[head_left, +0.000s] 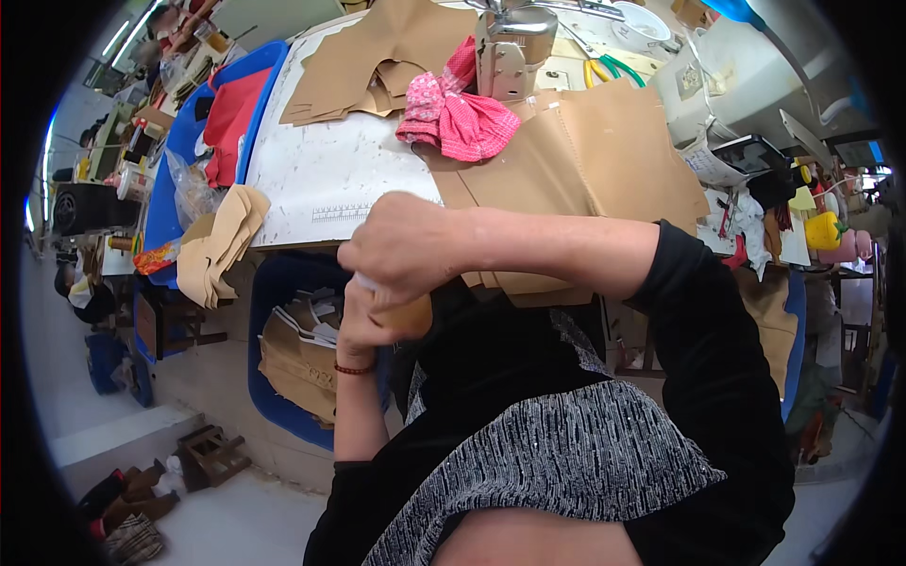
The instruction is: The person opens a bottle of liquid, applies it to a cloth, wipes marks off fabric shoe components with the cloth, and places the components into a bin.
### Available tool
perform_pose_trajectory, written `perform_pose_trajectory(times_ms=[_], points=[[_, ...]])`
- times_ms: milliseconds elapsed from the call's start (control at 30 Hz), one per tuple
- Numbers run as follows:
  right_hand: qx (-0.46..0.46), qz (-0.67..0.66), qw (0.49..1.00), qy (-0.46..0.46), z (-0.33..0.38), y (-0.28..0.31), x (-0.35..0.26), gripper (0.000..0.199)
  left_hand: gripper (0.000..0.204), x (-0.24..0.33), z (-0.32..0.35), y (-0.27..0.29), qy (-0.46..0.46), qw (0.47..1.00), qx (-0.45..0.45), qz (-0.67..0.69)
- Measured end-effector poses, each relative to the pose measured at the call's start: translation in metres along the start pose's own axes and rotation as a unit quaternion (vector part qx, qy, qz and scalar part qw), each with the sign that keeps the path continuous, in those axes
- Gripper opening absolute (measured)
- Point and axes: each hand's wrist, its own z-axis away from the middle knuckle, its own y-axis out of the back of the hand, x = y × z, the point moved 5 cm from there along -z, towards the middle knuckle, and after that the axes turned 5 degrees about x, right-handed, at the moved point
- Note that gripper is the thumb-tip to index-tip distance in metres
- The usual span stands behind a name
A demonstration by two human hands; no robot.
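Just off the front edge of the white sewing table, both of my hands are together on a rounded, amber-coloured container [412,319], perhaps a bottle or jar. My left hand [360,319], with a red bead bracelet at the wrist, is wrapped round its side. Closed over its top from above is my right hand [408,243]; a bit of white, maybe a cap, shows between the two hands. The rest of the top is hidden by my fingers. Beyond them a pink patterned cloth [458,118] lies crumpled against the sewing machine [515,52].
Brown cut pieces [613,141] cover the table's right side, with more brown pieces [354,66] at the back. Yellow-and-green-handled scissors [609,70] lie beyond the machine. A blue bin [264,377] with brown pieces stands below; a blue tray [267,71] holds red material at left.
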Motion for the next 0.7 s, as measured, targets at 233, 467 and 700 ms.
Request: perform_pose_trajectory(times_ms=[233, 467, 700], points=[[-0.05, -0.087, 0.989, 0.107, -0.008, 0.007, -0.013, 0.031, 0.079, -0.004, -0.003, -0.012, 0.08, 0.936, -0.215, 0.268], [-0.122, -0.075, 0.989, 0.045, -0.009, 0.013, 0.016, 0.029, 0.077, 0.007, -0.022, 0.03, 0.047, 0.995, -0.069, -0.05], [-0.151, 0.048, 0.987, -0.017, -0.021, 0.002, 0.022, 0.024, 0.072, 0.018, -0.026, 0.036, -0.084, 0.965, 0.082, -0.237]])
